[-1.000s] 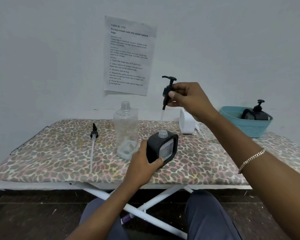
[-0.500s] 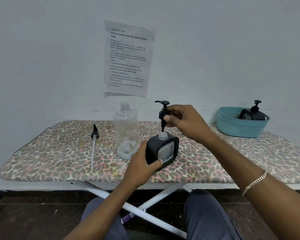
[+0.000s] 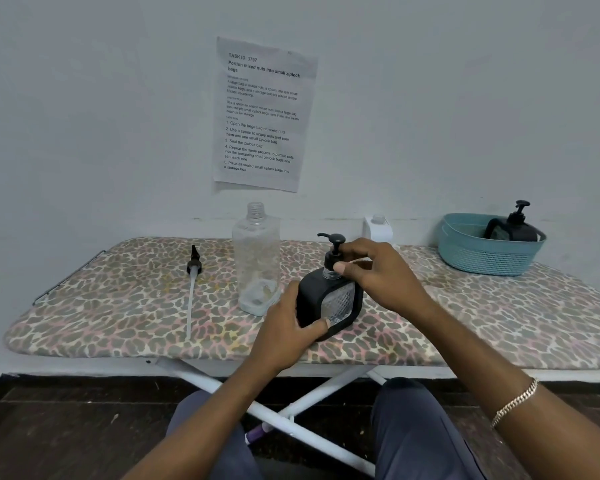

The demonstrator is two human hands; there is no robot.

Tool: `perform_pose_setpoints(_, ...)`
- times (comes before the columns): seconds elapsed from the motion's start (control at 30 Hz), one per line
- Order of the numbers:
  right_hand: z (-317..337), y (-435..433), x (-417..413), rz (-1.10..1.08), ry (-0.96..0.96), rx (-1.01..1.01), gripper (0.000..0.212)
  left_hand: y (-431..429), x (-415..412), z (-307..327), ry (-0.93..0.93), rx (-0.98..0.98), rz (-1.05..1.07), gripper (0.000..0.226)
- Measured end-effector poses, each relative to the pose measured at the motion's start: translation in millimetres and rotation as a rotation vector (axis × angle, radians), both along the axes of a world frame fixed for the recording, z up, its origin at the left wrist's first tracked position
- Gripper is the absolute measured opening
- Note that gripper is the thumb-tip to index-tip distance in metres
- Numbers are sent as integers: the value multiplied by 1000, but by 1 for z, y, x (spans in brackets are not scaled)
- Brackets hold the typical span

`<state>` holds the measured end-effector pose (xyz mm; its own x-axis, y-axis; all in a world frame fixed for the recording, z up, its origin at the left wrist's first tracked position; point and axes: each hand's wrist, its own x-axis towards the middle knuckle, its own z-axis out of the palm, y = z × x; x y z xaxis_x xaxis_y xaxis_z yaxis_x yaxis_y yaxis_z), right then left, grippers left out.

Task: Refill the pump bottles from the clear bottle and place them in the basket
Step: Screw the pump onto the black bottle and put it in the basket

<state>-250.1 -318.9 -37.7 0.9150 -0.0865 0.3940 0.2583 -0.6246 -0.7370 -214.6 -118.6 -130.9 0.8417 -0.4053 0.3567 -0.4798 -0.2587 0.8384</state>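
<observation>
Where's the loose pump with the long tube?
Head view: the loose pump lies on the ironing board, left side, just left of the clear bottle.

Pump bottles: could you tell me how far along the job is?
Done: one pump bottle sits in the basket. In hand: the left hand grips a second bottle while the right hand fits its pump. Left: basket it; the white bottle lacks a pump.

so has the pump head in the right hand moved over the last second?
Yes. The pump head went down, from above the clear bottle's mouth to below it, onto the black bottle; right hand grips it.
</observation>
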Motion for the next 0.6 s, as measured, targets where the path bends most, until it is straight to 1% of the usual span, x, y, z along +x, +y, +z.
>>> perform_pose_setpoints(0.13,-5,1,-1,5,32,-17,26,0,1,-1,-3,7,4,53)
perform_pose_setpoints(0.4,-12,7,-1,-62,5,43,32,0,2,-1,-2,12,-4,55)
perform_pose_setpoints(0.5,-5,5,-3,28,56,73,43,0,1,-1,1,12,-3,56)
perform_pose_setpoints(0.53,-2,3,-3,78,80,107,43,0,1,-1,1,11,-5,55)
perform_pose_setpoints(0.6,2,0,-3,156,110,173,35,0,2,-1,2,10,-5,54)
